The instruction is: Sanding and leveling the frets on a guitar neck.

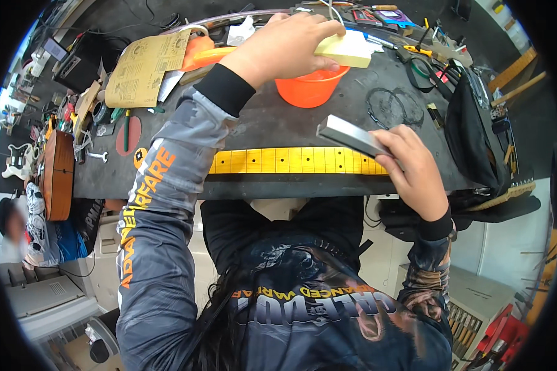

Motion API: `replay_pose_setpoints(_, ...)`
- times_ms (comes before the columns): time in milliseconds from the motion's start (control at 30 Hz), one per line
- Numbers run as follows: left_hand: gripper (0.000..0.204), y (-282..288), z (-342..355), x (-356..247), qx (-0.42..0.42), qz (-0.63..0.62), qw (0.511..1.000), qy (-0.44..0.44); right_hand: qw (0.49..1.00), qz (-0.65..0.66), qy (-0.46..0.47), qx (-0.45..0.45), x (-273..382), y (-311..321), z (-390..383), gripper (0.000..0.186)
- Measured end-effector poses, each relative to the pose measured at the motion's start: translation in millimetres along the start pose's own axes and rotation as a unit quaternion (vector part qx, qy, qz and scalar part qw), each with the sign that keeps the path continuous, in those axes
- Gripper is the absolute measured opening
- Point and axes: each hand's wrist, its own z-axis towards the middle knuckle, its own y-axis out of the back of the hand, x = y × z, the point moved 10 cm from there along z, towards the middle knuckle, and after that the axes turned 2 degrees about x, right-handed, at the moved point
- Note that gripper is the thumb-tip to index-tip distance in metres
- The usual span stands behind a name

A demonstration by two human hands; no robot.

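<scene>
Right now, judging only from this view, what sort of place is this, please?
Probably a guitar workshop: a yellow fretted neck lies on the dark bench, a wrench lies farther left, and what looks like a wooden guitar body is beyond it.

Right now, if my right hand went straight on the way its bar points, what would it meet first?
Likely the orange bowl, with the bar perhaps just grazing its near side; failing that, your left cuff beyond. Heights are unclear from this view.
</scene>
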Motion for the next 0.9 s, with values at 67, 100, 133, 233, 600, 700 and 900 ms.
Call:
replay_pose_setpoints(67,0.068,24,-4,-3,0.012,-0.023,1.0,-0.001,0.997,-0.065,0.036,0.02,14,-17,8,0.039)
replay_pose_setpoints(100,0.078,34,-7,-12,0.022,-0.049,0.999,-0.007,0.997,-0.063,0.036,0.022,16,-22,12,0.039)
replay_pose_setpoints(133,0.063,59,-24,-27,-0.143,-0.034,0.988,-0.037,0.995,-0.079,0.055,0.03,22,-28,15,0.04)
replay_pose_setpoints(233,0.059,54,-72,-82,-0.035,-0.152,0.988,-0.009,0.992,-0.093,0.082,0.037,30,-43,20,0.042)
replay_pose_setpoints(600,0.028,-50,-136,-129,0.027,-0.113,0.99,0.079,0.991,-0.099,0.069,0.066,11,-65,20,0.038)
replay_pose_setpoints(700,0.019,-62,-119,-147,-0.001,-0.085,0.994,0.068,0.996,-0.063,0.019,0.059,-14,-49,7,0.036)
replay_pose_setpoints(900,0.01,-63,-125,-145,-0.036,-0.042,0.995,0.087,0.99,-0.062,-0.053,0.119,-32,-45,6,0.032)
